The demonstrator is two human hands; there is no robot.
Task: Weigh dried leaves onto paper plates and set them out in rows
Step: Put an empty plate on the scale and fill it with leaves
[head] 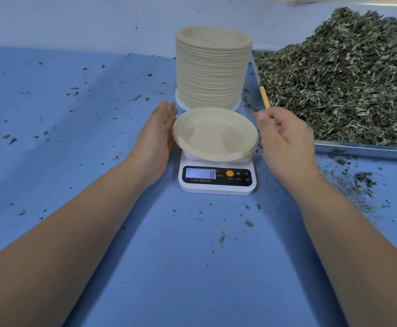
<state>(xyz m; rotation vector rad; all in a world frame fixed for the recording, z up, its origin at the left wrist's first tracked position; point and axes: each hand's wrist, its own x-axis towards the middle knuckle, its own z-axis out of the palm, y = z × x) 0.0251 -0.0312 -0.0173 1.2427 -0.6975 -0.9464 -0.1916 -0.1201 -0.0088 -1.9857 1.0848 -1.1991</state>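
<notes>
1. One paper plate (215,134) is seen lying on top of a small white scale (217,186), in the middle of the table. The plate is tipped a little, and nothing is seen in it.
2. The left hand (157,135) is held at the left rim of the plate. Its fingers are kept straight and pressed together, and the palm is turned toward the plate. The rim looks to be touched by it, but that cannot be told for sure.
3. The right hand (284,138) is held just beside the right rim. Its fingers are loosely curled, and nothing is pinched or gripped by them. The thumb is pointed up.
4. A lit screen (200,173) is seen on the front of the scale, and an 8 is shown on it. An orange button (229,173) is set next to the screen.
5. A tall stack of plates (212,67) is placed right behind the scale, on a white round base (183,105).
6. The dried leaves (341,86) are heaped in a big pile on a metal tray (362,150), to the right of the stack and the scale.
7. The table is covered with a blue sheet (86,138). Small leaf bits (365,180) are scattered over it, most thickly in front of the tray.
</notes>
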